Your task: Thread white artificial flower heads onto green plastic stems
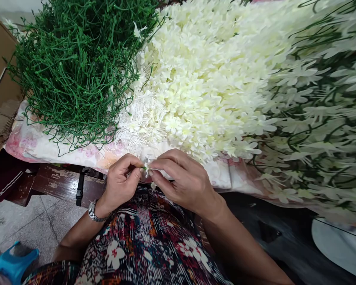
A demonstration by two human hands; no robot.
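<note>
Close to my body, at the near edge of the cloth, my two hands meet fingertip to fingertip. My left hand (123, 180), with a metal watch on its wrist, pinches a green plastic stem (144, 168); only its tip shows. Thumb and forefinger of my right hand (185, 182) are closed on a small white artificial flower (147, 171) at that tip, mostly hidden by the fingers. Just beyond the hands lie a bunch of thin white stamens (141, 120) and a broad heap of cream-white petals (207, 87).
A big pile of green plastic stems (77, 75) covers the back left. Finished-looking white flowers on green stems (311, 118) fill the right side. Beneath is a flowered cloth (59, 148). A cardboard box (1, 79) stands far left, and a blue plastic stool (13, 263) sits on the floor.
</note>
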